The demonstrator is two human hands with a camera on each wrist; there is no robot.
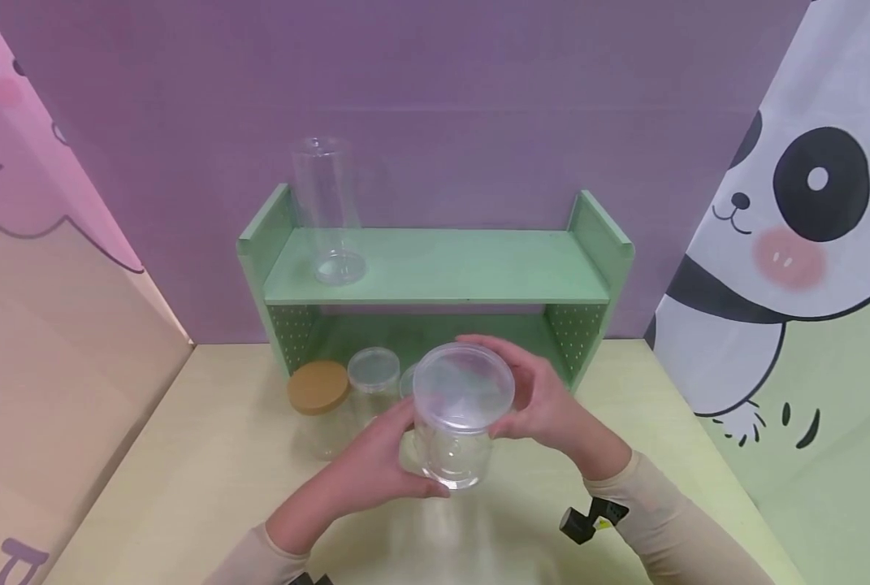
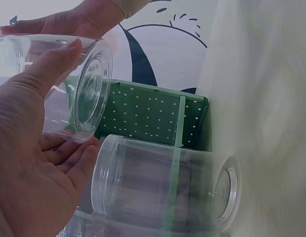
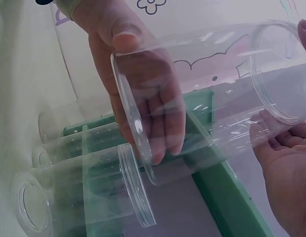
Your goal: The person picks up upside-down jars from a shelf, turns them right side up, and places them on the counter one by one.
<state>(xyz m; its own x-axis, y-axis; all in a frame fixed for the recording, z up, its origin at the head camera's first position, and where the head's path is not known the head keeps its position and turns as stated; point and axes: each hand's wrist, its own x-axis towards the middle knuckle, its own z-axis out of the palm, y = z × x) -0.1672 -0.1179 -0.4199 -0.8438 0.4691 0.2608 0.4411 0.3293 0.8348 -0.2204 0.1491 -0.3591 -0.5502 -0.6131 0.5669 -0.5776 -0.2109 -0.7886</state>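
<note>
Between both hands a clear jar (image 1: pixel 455 451) with a translucent lid is held up in front of the green shelf. My left hand (image 1: pixel 376 463) grips it low on the left, thumb near its base. In the left wrist view the left hand (image 2: pixel 39 158) curls around the jar (image 2: pixel 91 94) close to its bottom. At the upper right, my right hand (image 1: pixel 540 398) holds it just under the lid. The right wrist view has the right hand (image 3: pixel 286 168) around the lidded end, while the left hand (image 3: pixel 148 94) spans the base end.
A green two-level shelf (image 1: pixel 442 264) stands on the pale table (image 1: pixel 186 487). On its top board is a tall clear container (image 1: pixel 328 211). Left of the hands stand a jar with a wooden lid (image 1: pixel 318 388) and a clear-lidded jar (image 1: pixel 374 374); another jar (image 1: pixel 408 382) is partly hidden.
</note>
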